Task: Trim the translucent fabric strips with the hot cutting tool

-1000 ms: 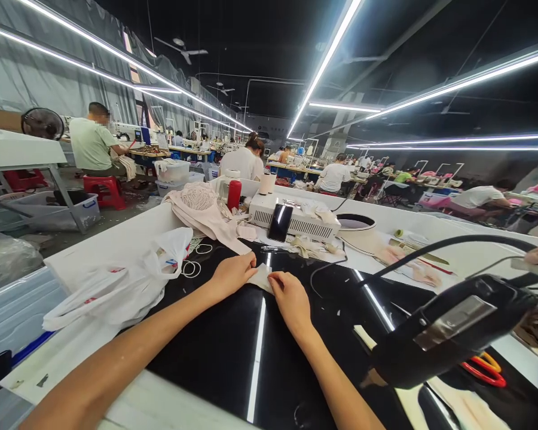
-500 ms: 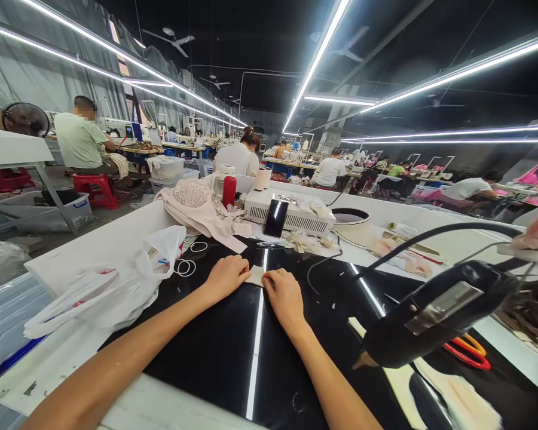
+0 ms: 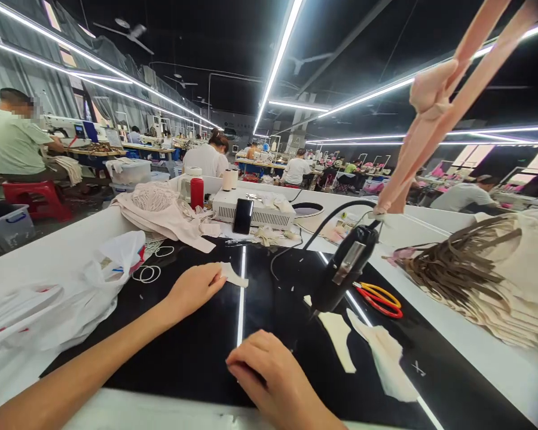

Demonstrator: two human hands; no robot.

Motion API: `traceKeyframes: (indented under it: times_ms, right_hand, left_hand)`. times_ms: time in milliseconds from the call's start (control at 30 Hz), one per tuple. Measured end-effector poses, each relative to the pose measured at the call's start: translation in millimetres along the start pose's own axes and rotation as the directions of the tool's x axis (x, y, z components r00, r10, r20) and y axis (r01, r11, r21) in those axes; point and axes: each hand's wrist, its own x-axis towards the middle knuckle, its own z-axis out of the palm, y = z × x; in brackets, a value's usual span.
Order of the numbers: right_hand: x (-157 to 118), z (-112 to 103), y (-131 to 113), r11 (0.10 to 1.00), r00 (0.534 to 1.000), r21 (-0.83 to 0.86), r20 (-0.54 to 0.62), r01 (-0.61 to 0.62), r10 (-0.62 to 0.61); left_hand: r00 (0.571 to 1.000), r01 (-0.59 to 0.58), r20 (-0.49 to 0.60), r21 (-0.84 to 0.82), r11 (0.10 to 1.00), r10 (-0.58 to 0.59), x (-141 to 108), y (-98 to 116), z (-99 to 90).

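My left hand (image 3: 195, 289) pinches a small cream fabric piece (image 3: 234, 275) over the glossy black work surface (image 3: 174, 352). Nearer the front edge is my right hand (image 3: 273, 373), fingers curled with thumb close to the fingertips; whether anything small is between them is hidden. A black hand tool (image 3: 346, 263) with a pointed tip hangs by a pink fabric strap (image 3: 425, 119), to the right of my hands. Beneath its tip lies a cream cut piece (image 3: 338, 340), and beside that a paler fabric piece (image 3: 388, 361).
Red-and-orange-handled scissors (image 3: 379, 300) lie at the right, before a pile of brown straps (image 3: 466, 257). A white plastic bag (image 3: 85, 292) is at the left. Behind stand a phone (image 3: 242, 216), a vented white box (image 3: 260, 206) and a red bottle (image 3: 197, 192). People sit at sewing tables beyond.
My right hand has let go of the small fabric piece and come back toward the front edge. My left hand still holds it. The view has turned right, showing more of the strap and pile.
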Motion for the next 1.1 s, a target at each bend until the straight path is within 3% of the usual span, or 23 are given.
traceKeyframes:
  times_ms: [67, 133, 200, 300, 433, 500, 767, 933, 1100]
  right_hand:
    - [-29.8, -18.9, 6.9, 0.999, 0.999, -0.01, 0.012, -0.044, 0.044]
    - [-57.5, -40.7, 19.6, 0.984, 0.987, -0.07, -0.001, -0.162, 0.162]
    - [-82.3, -63.5, 34.5, 0.933, 0.952, -0.189, -0.07, -0.306, 0.297]
    - [-110.8, -92.4, 54.6, 0.847, 0.904, -0.317, -0.155, -0.428, 0.399]
    - [-128.3, -105.7, 73.5, 0.772, 0.884, -0.436, -0.164, -0.463, 0.438]
    - [-130.2, -102.6, 80.6, 0.755, 0.885, -0.471, -0.15, -0.457, 0.442]
    - [-128.6, -88.1, 96.1, 0.729, 0.891, -0.539, -0.098, -0.422, 0.443]
    - [-127.0, -88.5, 94.1, 0.73, 0.882, -0.521, -0.107, -0.444, 0.459]
    - [-121.8, -93.4, 88.6, 0.746, 0.858, -0.445, -0.116, -0.495, 0.5]
  left_hand:
    - [0.995, -0.057, 0.08, -0.022, 0.998, 0.059, -8.7, 16.6, 6.3]
    - [0.978, -0.133, 0.154, -0.051, 0.99, 0.139, -18.5, 37.2, 13.9]
    - [0.953, -0.205, 0.211, -0.089, 0.975, 0.22, -29.1, 61.9, 20.6]
    - [0.898, -0.314, 0.28, -0.13, 0.941, 0.338, -43.3, 104.3, 28.5]
    - [0.773, -0.529, 0.345, -0.112, 0.841, 0.532, -50.2, 156.3, 40.2]
    - [0.75, -0.581, 0.332, -0.084, 0.81, 0.572, -47.6, 173.8, 47.9]
    - [0.777, -0.561, 0.334, -0.018, 0.828, 0.534, -34.3, 197.3, 65.4]
    - [0.823, -0.493, 0.323, -0.002, 0.87, 0.467, -36.0, 204.6, 67.0]
    - [0.834, -0.492, 0.306, 0.036, 0.87, 0.459, -39.3, 209.4, 75.6]
